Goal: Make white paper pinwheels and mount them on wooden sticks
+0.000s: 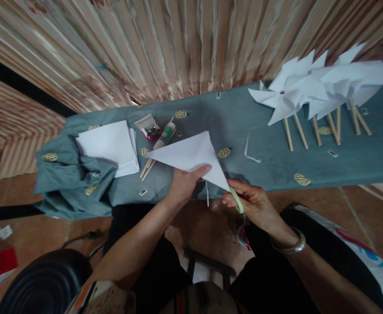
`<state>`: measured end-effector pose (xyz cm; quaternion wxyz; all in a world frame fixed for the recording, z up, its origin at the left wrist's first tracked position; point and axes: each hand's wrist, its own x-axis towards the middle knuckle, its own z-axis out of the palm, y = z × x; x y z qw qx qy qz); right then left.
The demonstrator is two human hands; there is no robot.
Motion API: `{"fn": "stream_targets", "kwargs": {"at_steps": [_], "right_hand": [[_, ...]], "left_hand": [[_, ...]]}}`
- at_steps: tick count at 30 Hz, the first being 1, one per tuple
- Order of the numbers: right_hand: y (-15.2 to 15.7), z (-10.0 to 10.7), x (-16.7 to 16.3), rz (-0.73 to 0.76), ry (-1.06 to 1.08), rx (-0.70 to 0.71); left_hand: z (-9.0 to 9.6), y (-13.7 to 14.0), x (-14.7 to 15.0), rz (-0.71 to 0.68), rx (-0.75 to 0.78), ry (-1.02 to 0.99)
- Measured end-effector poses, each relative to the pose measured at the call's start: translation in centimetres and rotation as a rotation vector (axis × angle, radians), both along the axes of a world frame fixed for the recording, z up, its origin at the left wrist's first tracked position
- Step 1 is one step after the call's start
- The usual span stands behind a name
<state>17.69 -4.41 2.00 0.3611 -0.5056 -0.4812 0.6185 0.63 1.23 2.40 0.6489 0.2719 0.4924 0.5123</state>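
A white sheet of paper (pixel 188 152), folded to a triangle, is pinched in my left hand (pixel 184 183), the thumb lying on top of it. My right hand (pixel 252 200) grips scissors (pixel 237 201) by their pale green handle, at the paper's lower right corner. The paper hides the blades. A thin white strip (pixel 207 194) hangs below the paper's lower edge. Another narrow paper offcut (pixel 250 152) lies bent on the cloth to the right.
On the green cloth (pixel 237 109) are a stack of white paper (pixel 109 144), an opened small box of metal pins (pixel 149 128), a glue bottle (pixel 165 135) and wooden sticks (pixel 147 168). Several paper pinwheels (pixel 309 83) on sticks lie at right. A pleated curtain (pixel 178 48) hangs behind.
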Motion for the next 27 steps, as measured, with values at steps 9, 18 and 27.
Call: {"fn": "stream_targets", "kwargs": {"at_steps": [9,18,27], "right_hand": [[0.15,0.33,0.03,0.011,-0.006,0.002],[0.22,0.43,0.14,0.033,-0.001,0.029],[0.51,0.82,-0.05,0.016,0.005,0.035]], "left_hand": [[0.70,-0.19,0.07,-0.020,-0.083,-0.047],[0.63,-0.50,0.31,-0.052,-0.080,-0.030],[0.73,-0.65,0.45,-0.057,-0.110,-0.071]]}}
